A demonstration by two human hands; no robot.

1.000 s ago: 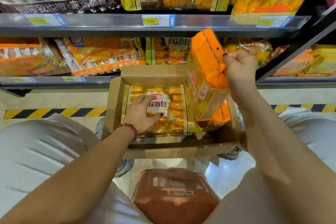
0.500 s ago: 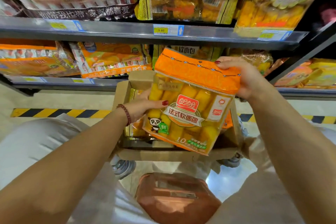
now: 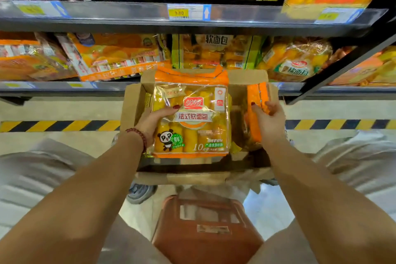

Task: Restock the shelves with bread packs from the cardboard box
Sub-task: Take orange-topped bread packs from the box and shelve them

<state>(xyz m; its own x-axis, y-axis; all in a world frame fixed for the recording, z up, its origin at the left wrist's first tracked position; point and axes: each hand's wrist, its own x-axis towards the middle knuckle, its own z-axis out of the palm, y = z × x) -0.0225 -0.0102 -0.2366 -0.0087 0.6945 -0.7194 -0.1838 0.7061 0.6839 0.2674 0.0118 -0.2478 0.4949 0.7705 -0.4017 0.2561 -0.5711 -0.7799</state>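
The left hand gripped a bread pack by its left edge, thumb across the clear front, and held it face up over the open cardboard box. The right hand was curled round a second pack, which stood on edge against the box's right wall, thumb on one face and fingers on the other.

The box sat on the pale floor, just before the lower shelf, which was crowded with orange and yellow bread bags. More bags lay on the upper shelf, whose rail carried a yellow price tag. Black-and-yellow hazard tape ran along the floor under the shelving. A reddish-brown stool showed between the person's knees.

Half a second earlier both hands had held the bread pack higher, tilted before the shelf. Since then it had come down level over the box, and the right hand had left its top seam for the second pack.
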